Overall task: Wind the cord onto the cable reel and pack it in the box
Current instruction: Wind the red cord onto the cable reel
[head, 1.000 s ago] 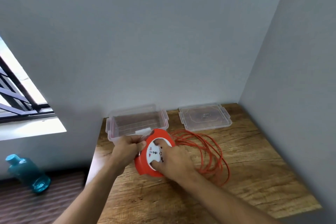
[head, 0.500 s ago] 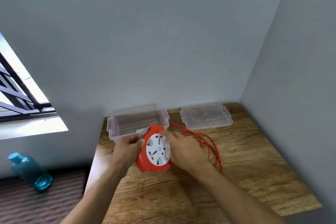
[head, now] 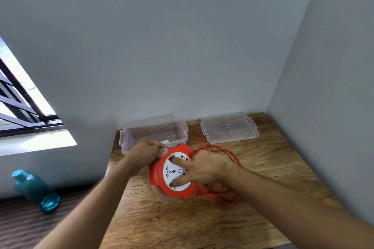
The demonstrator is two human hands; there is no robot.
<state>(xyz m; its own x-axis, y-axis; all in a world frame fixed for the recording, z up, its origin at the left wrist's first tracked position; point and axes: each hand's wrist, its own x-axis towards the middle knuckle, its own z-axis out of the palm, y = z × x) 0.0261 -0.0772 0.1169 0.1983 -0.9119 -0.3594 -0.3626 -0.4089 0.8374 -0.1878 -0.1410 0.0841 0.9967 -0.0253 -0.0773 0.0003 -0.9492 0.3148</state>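
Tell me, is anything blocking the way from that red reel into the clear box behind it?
Nothing visible blocks it. The clear box stands open just behind the cable reel, its lid lying apart to the right. Loose orange cord remains unwound.

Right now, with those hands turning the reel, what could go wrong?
The loose orange cord lies in tangled loops on the table and might knot or snag during winding. The cable reel is gripped only at its top by the left hand, so it could slip while the right hand turns.

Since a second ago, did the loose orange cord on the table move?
Yes. The cord has been pulled in toward the reel, its loops now bunched farther from the lid than before.
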